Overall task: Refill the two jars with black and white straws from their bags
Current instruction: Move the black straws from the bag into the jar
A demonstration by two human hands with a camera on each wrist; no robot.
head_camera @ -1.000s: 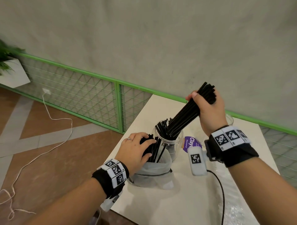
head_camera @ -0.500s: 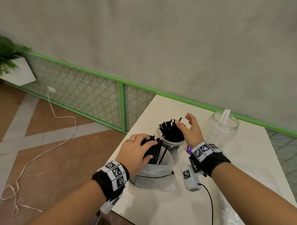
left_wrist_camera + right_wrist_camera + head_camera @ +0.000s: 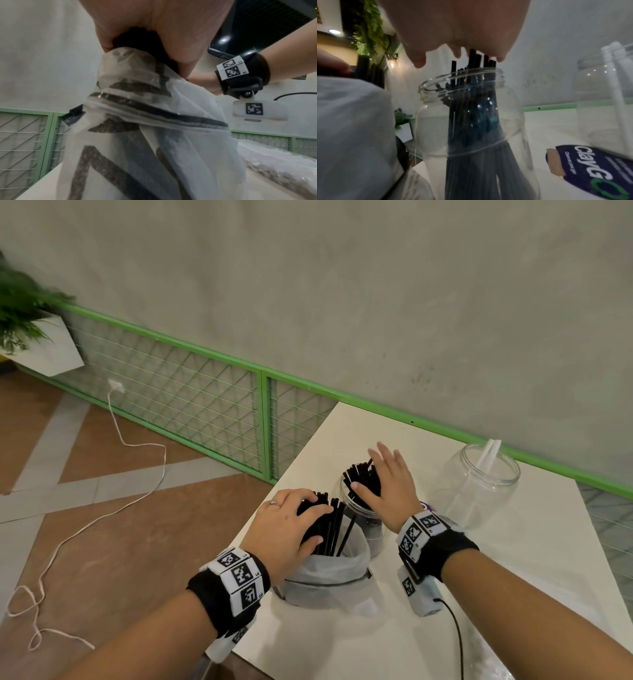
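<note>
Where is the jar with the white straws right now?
In the head view the nearly empty clear jar stands at the table's far right, near the green rail, beside the jar of black straws that the right hand is patting.

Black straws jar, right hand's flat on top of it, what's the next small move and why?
Probably press the right hand down gently: some black straws stand higher than others above the jar rim. Left hand already grips the bag's bundle for the next load.
</note>
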